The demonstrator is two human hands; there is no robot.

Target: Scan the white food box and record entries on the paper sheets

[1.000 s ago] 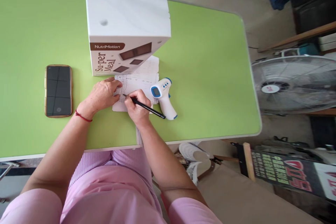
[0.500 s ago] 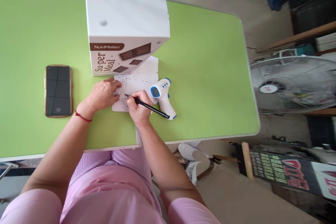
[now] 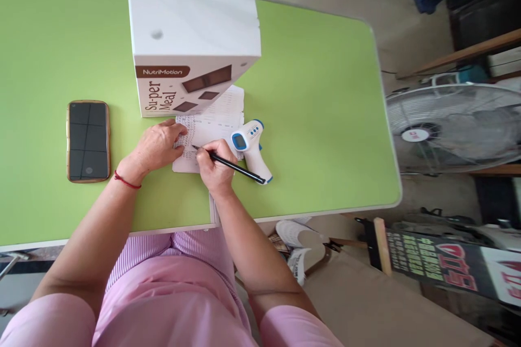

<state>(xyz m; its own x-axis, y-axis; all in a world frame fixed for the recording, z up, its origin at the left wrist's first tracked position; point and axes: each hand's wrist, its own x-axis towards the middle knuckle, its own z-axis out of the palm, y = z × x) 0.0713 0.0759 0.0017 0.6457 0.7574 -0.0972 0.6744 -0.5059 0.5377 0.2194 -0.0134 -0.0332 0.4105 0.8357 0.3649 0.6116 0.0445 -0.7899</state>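
Observation:
Between my two hands lies a white notebook [image 3: 209, 131] with handwriting on its left part. My right hand [image 3: 217, 169] grips a black pen [image 3: 240, 169], its tip at the page beside the written lines. With fingers bent but apart, my left hand [image 3: 160, 143] rests on the left edge of the paper. Just right of the pen, a white and blue infrared thermometer [image 3: 253, 149] lies partly over the notebook. A tall white box [image 3: 195, 24] marked "NutriMotion Su-per Meal" stands behind and hides the notebook's far left part.
To the left, a smartphone [image 3: 88, 141] with a dark screen lies on the green table [image 3: 325, 114]. A large fan [image 3: 451, 127] stands past the table's right edge. Below it are a dark sign [image 3: 431, 263] and a beige surface [image 3: 366, 303].
The whole view has shifted very slightly, with things a little further left. Both hands keep their places on the page, and the pen has barely moved.

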